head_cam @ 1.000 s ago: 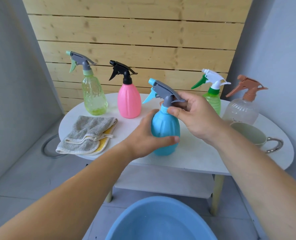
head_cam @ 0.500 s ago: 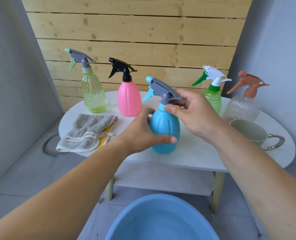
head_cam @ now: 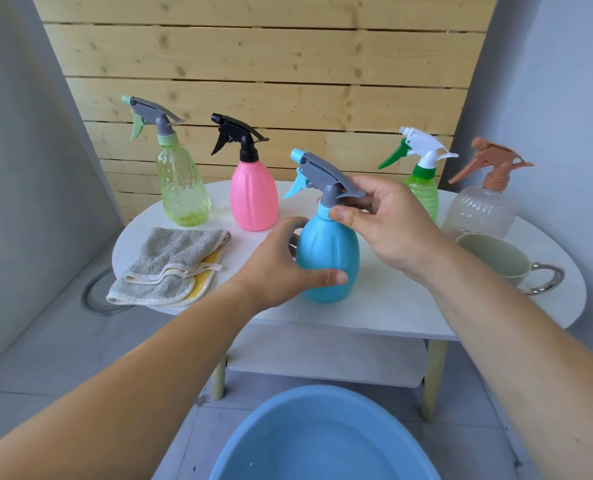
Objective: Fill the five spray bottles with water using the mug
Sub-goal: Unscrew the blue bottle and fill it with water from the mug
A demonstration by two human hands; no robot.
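A blue spray bottle (head_cam: 329,251) with a grey trigger head stands at the table's front middle. My left hand (head_cam: 281,268) wraps around its body, and my right hand (head_cam: 388,223) pinches its neck collar just under the head. Behind stand a yellow-green clear bottle (head_cam: 182,188), a pink bottle (head_cam: 253,199), a green bottle with a white head (head_cam: 423,192) and a clear bottle with a brown head (head_cam: 478,216). A pale green mug (head_cam: 495,258) with a metal handle sits at the right, partly behind my right forearm.
A folded grey and yellow cloth (head_cam: 170,268) lies on the left of the white oval table (head_cam: 392,306). A blue basin (head_cam: 322,441) holding water sits on the floor below the table's front edge. Wooden slats back the table; grey walls close both sides.
My right hand's fingers have shifted around the blue bottle's neck and the trigger head has turned slightly. My left hand keeps its hold on the body. The view has tilted slightly.
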